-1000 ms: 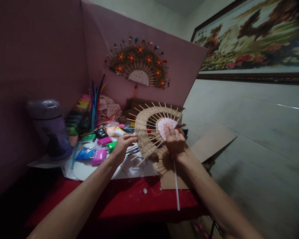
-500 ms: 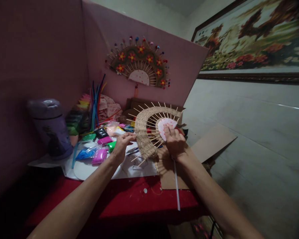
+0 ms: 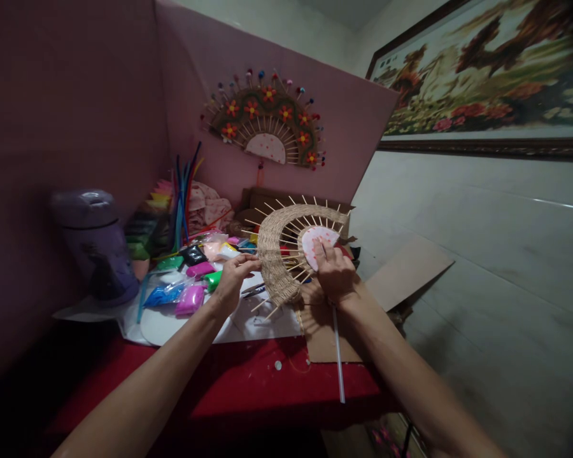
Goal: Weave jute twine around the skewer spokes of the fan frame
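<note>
Gripping its spotted half-disc [image 3: 316, 233], the right hand [image 3: 337, 272] holds a coarse-woven fan [image 3: 270, 247].

I face a red-covered table [image 3: 239, 381] with a pink panel [image 3: 348, 127] rising beyond it. On my right, a pale wall [image 3: 530, 254] carries a dark-framed picture [image 3: 487, 89] of horses and flowers. The light is dim.
</note>
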Demonstrator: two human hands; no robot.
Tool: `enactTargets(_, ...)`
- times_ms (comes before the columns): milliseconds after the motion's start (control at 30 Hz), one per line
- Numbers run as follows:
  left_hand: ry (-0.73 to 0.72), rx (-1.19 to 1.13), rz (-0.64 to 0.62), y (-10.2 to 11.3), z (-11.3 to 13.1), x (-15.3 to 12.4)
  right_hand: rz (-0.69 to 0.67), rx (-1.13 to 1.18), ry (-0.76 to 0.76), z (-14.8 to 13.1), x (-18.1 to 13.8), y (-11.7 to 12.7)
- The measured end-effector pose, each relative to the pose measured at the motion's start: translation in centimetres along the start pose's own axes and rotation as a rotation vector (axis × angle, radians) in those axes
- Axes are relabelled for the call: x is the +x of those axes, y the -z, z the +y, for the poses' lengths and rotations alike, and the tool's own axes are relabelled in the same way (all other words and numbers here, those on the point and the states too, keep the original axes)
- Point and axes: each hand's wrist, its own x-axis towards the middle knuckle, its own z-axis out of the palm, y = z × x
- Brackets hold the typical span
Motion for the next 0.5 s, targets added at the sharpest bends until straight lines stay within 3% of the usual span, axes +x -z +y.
enactTargets(233, -0.046, -0.058, 0.025, 0.0, 0.4, 0.0, -0.037, 0.081, -0.051, 0.5, 0.1, -0.3)
enactTargets(367, -0.159, -0.172, 0.109, 0.1, 1.0, 0.0, -0.027, 0.133, -0.118, 1.2, 0.6, -0.1)
enactTargets(500, -0.275, -0.090, 0.090, 0.3, 0.9, 0.1, -0.011, 0.163, -0.181, 1.6, 1.3, 0.2)
